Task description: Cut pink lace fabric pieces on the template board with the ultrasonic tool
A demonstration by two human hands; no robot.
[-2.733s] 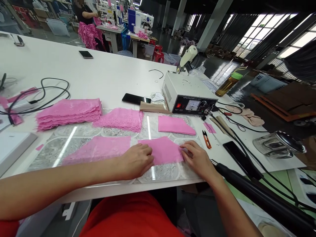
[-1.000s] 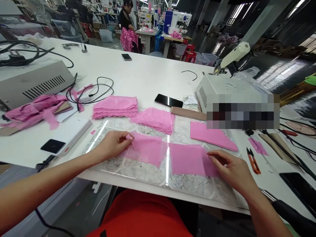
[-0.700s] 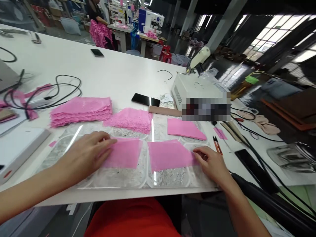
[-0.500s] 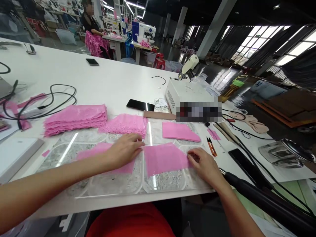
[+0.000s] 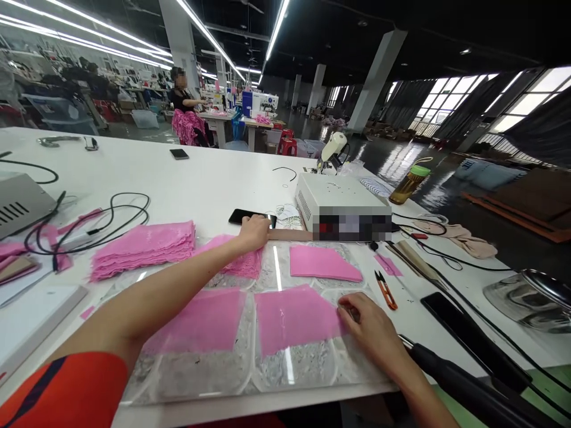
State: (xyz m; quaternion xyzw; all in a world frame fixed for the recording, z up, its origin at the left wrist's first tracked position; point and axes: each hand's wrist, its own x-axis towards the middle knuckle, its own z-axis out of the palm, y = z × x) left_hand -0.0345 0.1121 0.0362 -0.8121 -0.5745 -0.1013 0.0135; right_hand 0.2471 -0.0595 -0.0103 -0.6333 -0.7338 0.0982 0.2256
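Note:
My left hand (image 5: pixel 255 233) reaches forward, its fingers bent together over the left end of a flat tan strip (image 5: pixel 292 235). Just behind it lies a black phone (image 5: pixel 238 216). My right hand (image 5: pixel 368 318) is curled, thumb and forefinger at the right tip of a thin pink fabric piece (image 5: pixel 294 318) that lies flat on a clear-topped, patterned mat (image 5: pixel 307 371). Left of that, a second pink piece (image 5: pixel 209 321) is partly under my left forearm. Behind are a small stack of pink cut pieces (image 5: pixel 323 263) and a lacy pink pile (image 5: pixel 245 264), partly covered by my arm.
A thick pink fabric stack (image 5: pixel 145 246) stands at left near black cables (image 5: pixel 129 202). A grey box machine (image 5: pixel 343 193) sits behind the mat. Orange thread snips (image 5: pixel 386 291), a black-handled tool (image 5: pixel 446 371) and a glass jar (image 5: pixel 513 303) are at right. A co-worker (image 5: pixel 187 107) sits beyond.
My left hand has moved forward from the mat to the tan strip, uncovering more of the left pink piece. My right hand stays at the fabric tip. The view has tilted up.

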